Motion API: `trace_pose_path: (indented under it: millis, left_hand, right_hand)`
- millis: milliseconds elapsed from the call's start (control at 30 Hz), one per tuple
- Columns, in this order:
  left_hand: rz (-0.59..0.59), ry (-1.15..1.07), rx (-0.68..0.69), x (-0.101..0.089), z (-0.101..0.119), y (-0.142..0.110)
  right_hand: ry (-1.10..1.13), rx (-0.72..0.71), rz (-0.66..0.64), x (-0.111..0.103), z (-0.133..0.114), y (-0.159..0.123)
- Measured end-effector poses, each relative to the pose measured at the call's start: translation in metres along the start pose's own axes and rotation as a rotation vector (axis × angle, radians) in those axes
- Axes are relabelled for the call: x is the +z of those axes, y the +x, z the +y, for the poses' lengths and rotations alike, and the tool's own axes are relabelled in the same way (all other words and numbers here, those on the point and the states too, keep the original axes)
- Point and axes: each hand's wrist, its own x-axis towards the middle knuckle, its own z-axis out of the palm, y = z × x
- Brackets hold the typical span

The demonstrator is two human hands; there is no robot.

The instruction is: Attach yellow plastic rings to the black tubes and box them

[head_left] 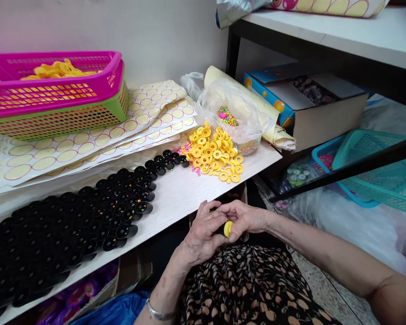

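Just off the table's front edge, over my lap, my left hand [203, 234] and my right hand [245, 220] meet around a small round yellow plastic piece [228, 229]. The right thumb presses against it, and the left fingers curl over it from the other side. Most of what lies between the palms is hidden. Beyond the hands, a heap of yellow plastic ring pieces [214, 151] lies on the white table [179, 194]. To the left stand many small black cups [88, 216] in packed rows, some with tiny coloured beads inside.
Pink and green baskets [57, 97] with yellow pieces rest on sticker sheets [145, 117]. A plastic bag of coloured beads [235, 113] is behind the heap. An open cardboard box [325, 117], teal baskets [382, 167] and a black metal bar [345, 171] are at the right.
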Motion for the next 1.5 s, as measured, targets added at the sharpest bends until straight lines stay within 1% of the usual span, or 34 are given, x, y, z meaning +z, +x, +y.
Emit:
trace_pose_path:
  millis: [100, 267, 333, 400, 433, 467, 533, 567, 600, 633, 700, 733, 800, 867, 967, 1067, 1133, 1200, 1300, 1367, 1400, 1433, 1467, 1500]
  left_hand:
    - [0.002, -0.01, -0.019, 0.002, 0.002, -0.001]
    - [0.003, -0.017, -0.07, 0.004, 0.007, -0.002]
    - [-0.036, -0.059, -0.084, 0.001, 0.007, -0.003]
    - [-0.056, -0.132, -0.088, -0.007, 0.004, -0.005]
    - [-0.019, -0.162, -0.102, -0.013, 0.0, -0.006]
    - [0.062, -0.173, -0.132, -0.02, -0.005, -0.005]
    - [0.318, -0.118, -0.235, -0.035, -0.019, 0.0]
    - [0.454, -0.049, -0.298, -0.043, -0.029, 0.005]
    - [0.563, 0.034, -0.352, -0.05, -0.039, 0.012]
    - [0.635, 0.117, -0.407, -0.057, -0.05, 0.02]
    - [0.749, 0.298, -0.519, -0.068, -0.069, 0.038]
    - [0.764, 0.403, -0.566, -0.072, -0.077, 0.047]
    - [0.726, 0.574, -0.62, -0.075, -0.089, 0.063]
    - [0.679, 0.68, -0.661, -0.074, -0.094, 0.074]
    - [0.67, 0.753, -0.723, -0.069, -0.097, 0.084]
    - [0.7, 0.764, -0.719, -0.067, -0.098, 0.085]
    - [0.745, 0.717, -0.697, -0.067, -0.096, 0.079]
    - [0.802, 0.622, -0.704, -0.067, -0.091, 0.066]
    - [0.841, 0.427, -0.766, -0.062, -0.081, 0.037]
    - [0.848, 0.301, -0.787, -0.056, -0.076, 0.017]
    - [0.856, 0.249, -0.782, -0.052, -0.076, 0.009]
    - [0.864, 0.205, -0.767, -0.048, -0.076, 0.002]
    - [0.871, 0.169, -0.747, -0.044, -0.076, -0.004]
    - [0.874, 0.139, -0.723, -0.041, -0.078, -0.008]
  right_hand:
    - [0.01, 0.026, -0.005, 0.002, 0.005, 0.0]
    - [-0.045, -0.081, 0.077, 0.007, 0.018, 0.003]
    - [-0.132, -0.073, 0.078, 0.003, 0.022, 0.005]
    - [-0.35, -0.052, 0.122, -0.007, 0.025, 0.007]
    - [-0.517, -0.042, 0.18, -0.013, 0.027, 0.008]
    - [-0.71, -0.026, 0.251, -0.02, 0.029, 0.01]
    - [-1.107, 0.028, 0.38, -0.031, 0.037, 0.015]
    - [-1.273, 0.072, 0.396, -0.035, 0.042, 0.019]
    - [-1.398, 0.108, 0.392, -0.038, 0.048, 0.023]
    - [-1.491, 0.133, 0.38, -0.039, 0.054, 0.027]
    - [-1.59, 0.16, 0.355, -0.041, 0.065, 0.034]
    - [-1.61, 0.171, 0.344, -0.041, 0.069, 0.037]
    - [-1.613, 0.193, 0.331, -0.043, 0.075, 0.039]
    - [-1.596, 0.209, 0.319, -0.045, 0.075, 0.037]
    - [-1.562, 0.219, 0.272, -0.046, 0.065, 0.029]
    - [-1.518, 0.197, 0.171, -0.041, 0.045, 0.023]
    - [-1.462, 0.125, 0.13, -0.037, 0.029, 0.023]
    - [-1.403, 0.06, 0.142, -0.033, 0.013, 0.024]
    - [-1.315, 0.05, 0.149, -0.031, -0.004, 0.027]
    - [-1.189, 0.056, 0.121, -0.028, -0.012, 0.031]
    - [-1.135, 0.034, 0.134, -0.026, -0.016, 0.035]
    - [-1.118, -0.01, 0.181, -0.023, -0.02, 0.04]
    - [-1.149, -0.068, 0.265, -0.019, -0.024, 0.047]
    - [-1.227, -0.13, 0.377, -0.016, -0.028, 0.055]
